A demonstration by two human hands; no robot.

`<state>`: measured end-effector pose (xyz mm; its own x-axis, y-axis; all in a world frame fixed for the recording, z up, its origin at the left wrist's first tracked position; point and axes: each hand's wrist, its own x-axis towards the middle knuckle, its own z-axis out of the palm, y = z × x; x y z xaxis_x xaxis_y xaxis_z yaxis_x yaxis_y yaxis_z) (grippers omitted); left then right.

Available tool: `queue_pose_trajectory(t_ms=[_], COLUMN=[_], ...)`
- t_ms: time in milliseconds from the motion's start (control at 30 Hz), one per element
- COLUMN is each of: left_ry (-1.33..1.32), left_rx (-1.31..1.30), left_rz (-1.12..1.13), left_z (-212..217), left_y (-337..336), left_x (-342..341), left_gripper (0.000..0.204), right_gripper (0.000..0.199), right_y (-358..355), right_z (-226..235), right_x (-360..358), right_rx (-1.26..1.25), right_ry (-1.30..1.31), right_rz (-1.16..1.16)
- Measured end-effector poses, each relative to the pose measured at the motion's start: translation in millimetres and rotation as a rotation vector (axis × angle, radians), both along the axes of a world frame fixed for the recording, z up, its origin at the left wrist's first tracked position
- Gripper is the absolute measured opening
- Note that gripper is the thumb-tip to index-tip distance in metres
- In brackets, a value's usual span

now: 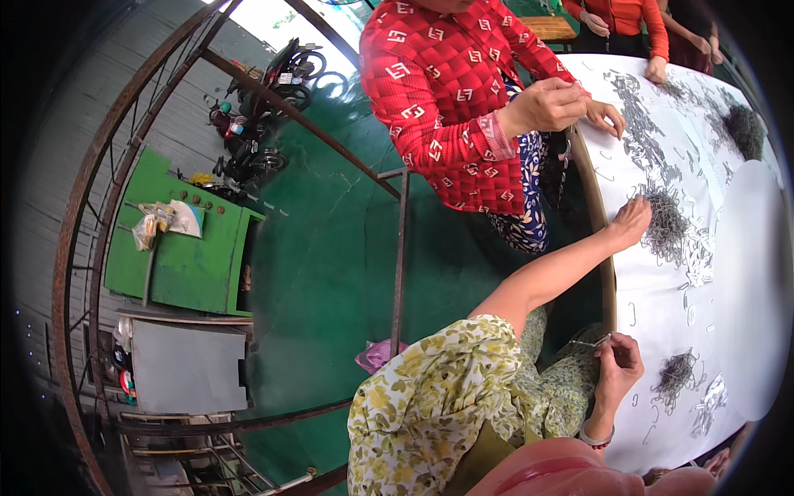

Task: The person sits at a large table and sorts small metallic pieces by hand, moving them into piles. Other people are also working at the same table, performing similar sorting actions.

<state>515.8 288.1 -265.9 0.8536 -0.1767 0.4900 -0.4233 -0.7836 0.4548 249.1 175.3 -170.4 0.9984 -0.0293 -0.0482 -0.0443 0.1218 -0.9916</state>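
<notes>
My left hand (633,221) reaches over the table to the near side of a tangled pile of thin grey wire hooks (667,227). Its fingers are drawn together at the pile, and what they pinch, if anything, is too small to make out. By the table's near edge, over my lap, my right hand (620,368) is closed, thumb against fingers. A thin grey metal piece (589,341) pokes out of that grip. Flat silvery strips (699,260) lie beside the hook pile. A smaller heap of wire hooks (676,372) is on the table beyond my right hand.
A white-topped table (641,306) carries scattered hooks and another dark wire pile (744,131). On my left stands a person in a red patterned shirt (447,99); another in orange (628,21) is at the far end. Behind are a rusty metal frame (403,256) and a green cabinet (178,256).
</notes>
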Motion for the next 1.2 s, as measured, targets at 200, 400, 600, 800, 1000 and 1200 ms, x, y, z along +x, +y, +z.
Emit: queue_pose_trajectory(t_ms=[200,400,600,800,1000,1200], left_ry=[0.316,0.365,0.316,0.186,0.348,0.329], left_rx=[-0.501,-0.683,-0.638,-0.604,-0.796,-0.58], left_rz=[-0.05,-0.255,-0.345,-0.339,-0.323,-0.327], left_z=[50.0,132.1,143.3,128.4,108.1,118.2], left_y=[12.7,36.6,35.1,12.6,-7.6,-9.3], left_x=[-49.7,-181.5,-249.8,-231.2,-214.3,-203.4], left_gripper=[0.01,0.013,0.009,0.007,0.006,0.005], right_gripper=[0.015,0.015,0.013,0.017,0.016,0.016], right_y=[-7.1,-9.5,-24.2,-24.9,-33.8,-49.1], right_z=[6.9,4.1,-2.3,19.7,6.4,6.6], right_x=[-4.5,-0.7,1.4,17.6,39.9,51.2], right_rx=[-0.002,0.026,-0.162,-0.046,0.031,0.052], right_ry=[-0.004,-0.003,-0.086,-0.162,-0.179,-0.069], right_rz=[-0.023,-0.087,-0.197,-0.097,-0.095,-0.095])
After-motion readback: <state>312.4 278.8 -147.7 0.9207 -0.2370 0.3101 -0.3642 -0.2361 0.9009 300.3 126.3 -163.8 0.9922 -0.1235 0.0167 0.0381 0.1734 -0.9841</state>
